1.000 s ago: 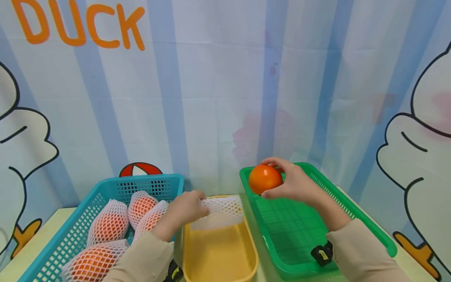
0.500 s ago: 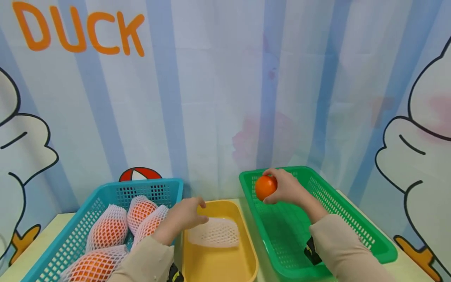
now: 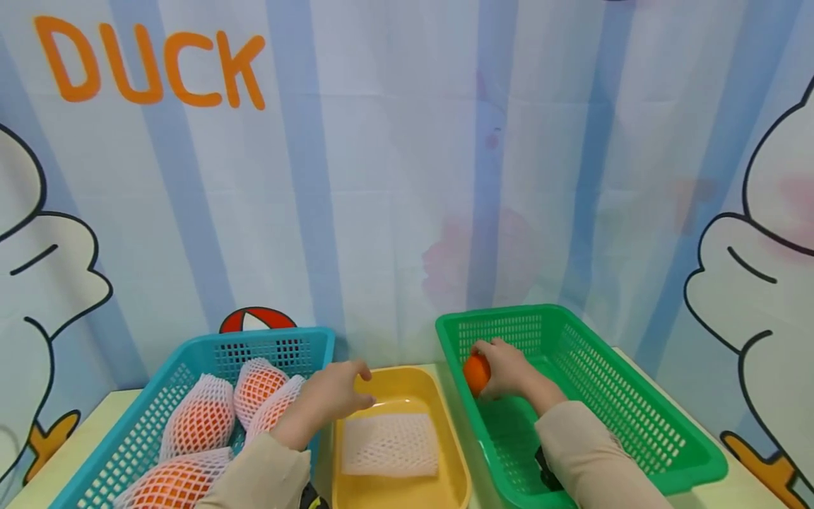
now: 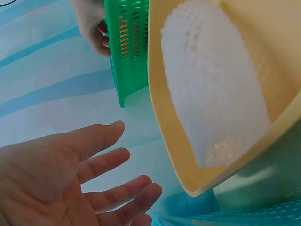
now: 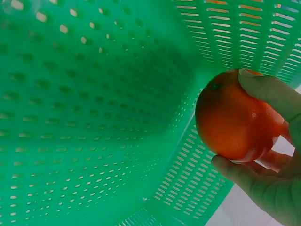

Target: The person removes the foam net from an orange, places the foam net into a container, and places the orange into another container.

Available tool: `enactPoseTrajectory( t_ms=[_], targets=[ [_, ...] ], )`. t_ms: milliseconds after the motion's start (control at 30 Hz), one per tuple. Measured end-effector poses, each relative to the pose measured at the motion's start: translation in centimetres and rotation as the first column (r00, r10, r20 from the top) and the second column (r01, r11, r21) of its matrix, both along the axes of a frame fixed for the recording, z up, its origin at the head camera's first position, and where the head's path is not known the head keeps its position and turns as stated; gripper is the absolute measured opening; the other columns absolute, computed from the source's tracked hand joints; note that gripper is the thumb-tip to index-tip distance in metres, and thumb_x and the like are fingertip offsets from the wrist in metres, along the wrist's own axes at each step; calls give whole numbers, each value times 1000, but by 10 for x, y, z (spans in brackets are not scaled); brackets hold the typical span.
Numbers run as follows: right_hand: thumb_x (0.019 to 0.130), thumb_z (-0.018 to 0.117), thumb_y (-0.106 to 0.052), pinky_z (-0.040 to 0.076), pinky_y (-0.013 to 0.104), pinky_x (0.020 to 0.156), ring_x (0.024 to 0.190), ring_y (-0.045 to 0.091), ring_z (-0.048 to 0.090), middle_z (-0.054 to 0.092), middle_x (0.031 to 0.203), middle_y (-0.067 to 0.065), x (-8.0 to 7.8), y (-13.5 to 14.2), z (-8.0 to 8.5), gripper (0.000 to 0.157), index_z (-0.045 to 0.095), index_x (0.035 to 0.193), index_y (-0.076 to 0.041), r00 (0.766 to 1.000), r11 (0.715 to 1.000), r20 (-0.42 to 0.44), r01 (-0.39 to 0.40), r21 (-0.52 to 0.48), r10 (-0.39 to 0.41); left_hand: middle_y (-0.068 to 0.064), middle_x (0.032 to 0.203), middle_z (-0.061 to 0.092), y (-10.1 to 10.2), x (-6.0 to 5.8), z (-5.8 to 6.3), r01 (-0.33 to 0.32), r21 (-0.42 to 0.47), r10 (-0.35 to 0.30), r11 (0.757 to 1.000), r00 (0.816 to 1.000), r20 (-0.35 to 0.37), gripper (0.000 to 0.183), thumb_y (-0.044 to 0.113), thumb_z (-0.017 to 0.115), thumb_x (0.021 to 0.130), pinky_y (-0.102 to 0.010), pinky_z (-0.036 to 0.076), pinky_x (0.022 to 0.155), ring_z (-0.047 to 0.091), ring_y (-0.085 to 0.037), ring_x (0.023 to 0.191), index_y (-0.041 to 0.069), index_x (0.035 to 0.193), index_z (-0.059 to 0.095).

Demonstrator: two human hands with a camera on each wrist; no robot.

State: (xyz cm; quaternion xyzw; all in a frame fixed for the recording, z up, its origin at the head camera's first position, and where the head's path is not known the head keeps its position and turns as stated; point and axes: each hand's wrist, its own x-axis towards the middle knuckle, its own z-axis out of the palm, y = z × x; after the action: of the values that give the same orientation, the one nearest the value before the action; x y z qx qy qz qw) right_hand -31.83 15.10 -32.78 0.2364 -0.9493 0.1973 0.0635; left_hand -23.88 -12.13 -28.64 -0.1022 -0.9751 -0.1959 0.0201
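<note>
Head view: right hand (image 3: 509, 370) grips a smooth, round, orange fruit (image 3: 475, 375); left hand (image 3: 331, 392) loosely spread.

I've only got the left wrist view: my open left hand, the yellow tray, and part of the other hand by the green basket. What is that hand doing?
Observer: The right hand grips a round orange-red fruit.
Operator: Is it wrapped in a white foam net like the one in the yellow tray?
Observer: No, the right wrist view shows its skin bare.
Operator: I see only a strip of the blue basket. What's in it?
Observer: The head view shows four netted fruits there.
</note>
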Motion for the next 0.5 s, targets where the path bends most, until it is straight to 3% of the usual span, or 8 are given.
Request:
enactPoseTrajectory(
  t_ms=[233,500],
  targets=[
    [57,88,-4,49,39,67,84,25,50,49,101,12,5,0,-1,65,56,114,-8,992,998,126,-1,61,-6,-11,105,64,1,2,3,7,-11,-7,1000,1000,-5,29,21,72,81,-44,49,72,59,-26,82,7,104,63],
    [59,88,-10,48,41,69,85,24,50,50,100,10,5,3,0,61,58,112,-7,988,996,152,-10,91,-3,-8,99,65,5,3,7,9,3,-9,1000,998,-56,25,19,72,81,-37,48,62,57,-21,75,9,102,64]
  ],
)
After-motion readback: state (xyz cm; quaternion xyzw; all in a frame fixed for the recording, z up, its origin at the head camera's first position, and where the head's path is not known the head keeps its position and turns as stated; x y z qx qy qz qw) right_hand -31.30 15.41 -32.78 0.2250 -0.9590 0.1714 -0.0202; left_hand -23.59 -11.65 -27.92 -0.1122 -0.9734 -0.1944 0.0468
